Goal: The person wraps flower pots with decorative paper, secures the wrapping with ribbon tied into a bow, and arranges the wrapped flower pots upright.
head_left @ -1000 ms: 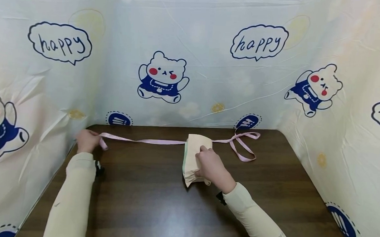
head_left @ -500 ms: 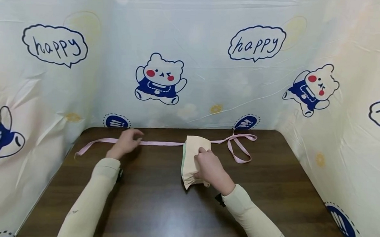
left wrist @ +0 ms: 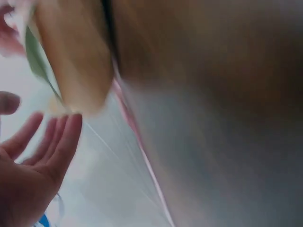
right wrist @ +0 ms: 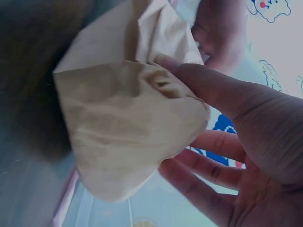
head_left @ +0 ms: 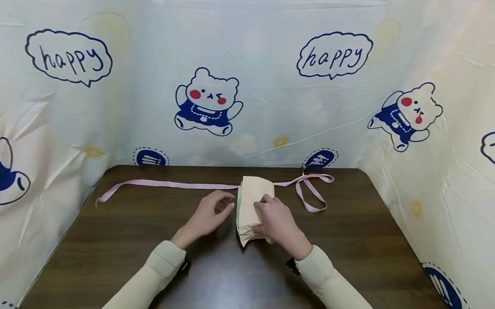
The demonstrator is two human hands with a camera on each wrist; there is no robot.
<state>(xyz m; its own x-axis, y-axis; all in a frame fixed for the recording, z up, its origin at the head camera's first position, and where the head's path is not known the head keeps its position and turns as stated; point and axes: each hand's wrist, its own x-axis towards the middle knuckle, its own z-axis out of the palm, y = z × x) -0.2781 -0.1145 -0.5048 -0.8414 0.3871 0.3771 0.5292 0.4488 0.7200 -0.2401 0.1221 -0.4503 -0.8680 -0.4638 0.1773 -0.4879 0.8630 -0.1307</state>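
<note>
A beige wrapped packet [head_left: 254,201] with folded, creased ends and a green layer along its left side sits at the middle of the table. My right hand [head_left: 277,221] holds it from the right; in the right wrist view the thumb presses the creased folds [right wrist: 163,82] while the fingers touch the edge. Just left of the packet, my left hand [head_left: 211,213] has loosely bent fingers with nothing between them. In the left wrist view its fingertips [left wrist: 73,118] appear close to the packet; contact cannot be told. A pink ribbon [head_left: 174,184] runs beneath or behind the packet.
The ribbon's right part forms a loose loop [head_left: 312,204] towards the back right. Its left end [head_left: 102,199] lies near the table's left edge. The dark wooden table [head_left: 352,244] is surrounded by a printed cloth backdrop [head_left: 267,99].
My left hand let go of the ribbon's left end, passed along the ribbon and came right to the packet. The ribbon's left part now lies on the table. My right hand stays on the packet.
</note>
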